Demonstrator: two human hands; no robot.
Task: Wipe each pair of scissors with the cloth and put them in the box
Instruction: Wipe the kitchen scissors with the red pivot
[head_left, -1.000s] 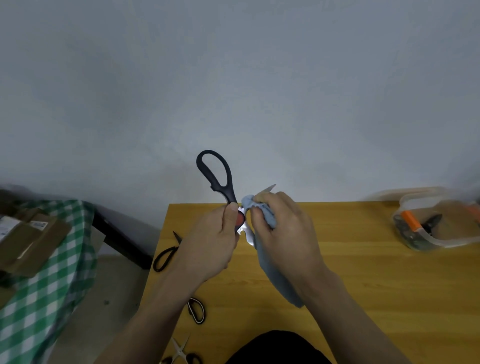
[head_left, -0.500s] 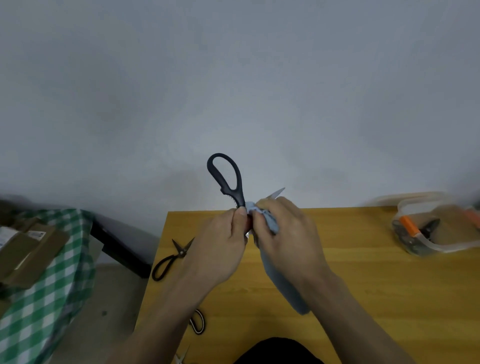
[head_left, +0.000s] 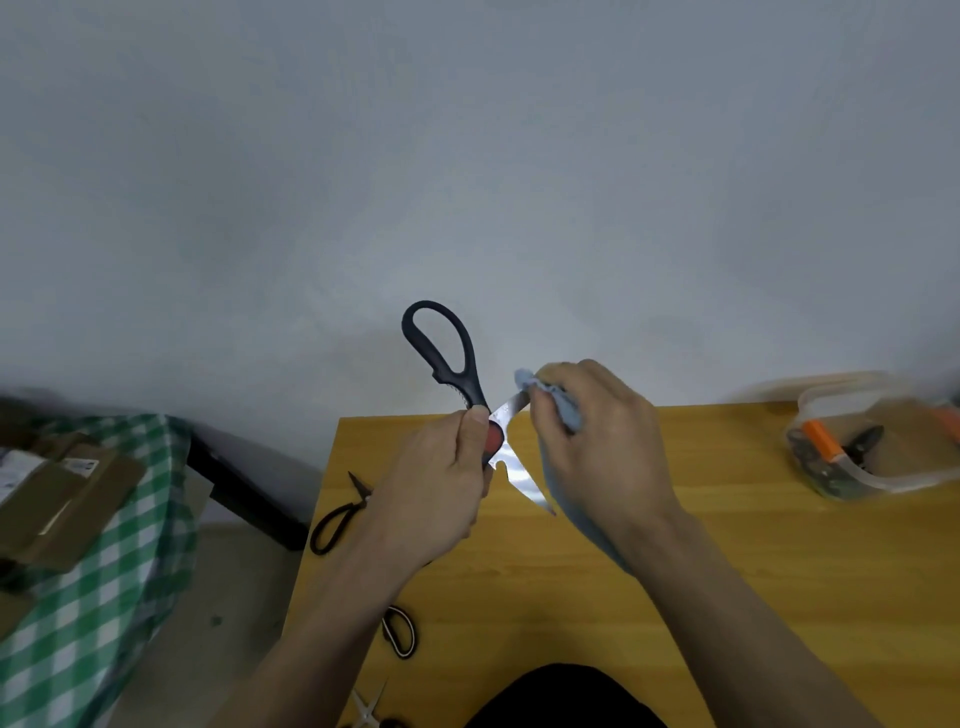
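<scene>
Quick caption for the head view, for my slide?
Left hand grips open black-handled scissors; right hand wipes a blade with blue cloth.

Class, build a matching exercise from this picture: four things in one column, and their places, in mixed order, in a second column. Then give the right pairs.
Things:
1. black-handled scissors
2. blue cloth
3. clear box
4. small black scissors

Places:
A. at the table's far right
B. flat on the table by its left edge
C. held up in the left hand, blades apart
D. gripped in the right hand, on the upper blade

Pairs: 1-C, 2-D, 3-A, 4-B
</scene>
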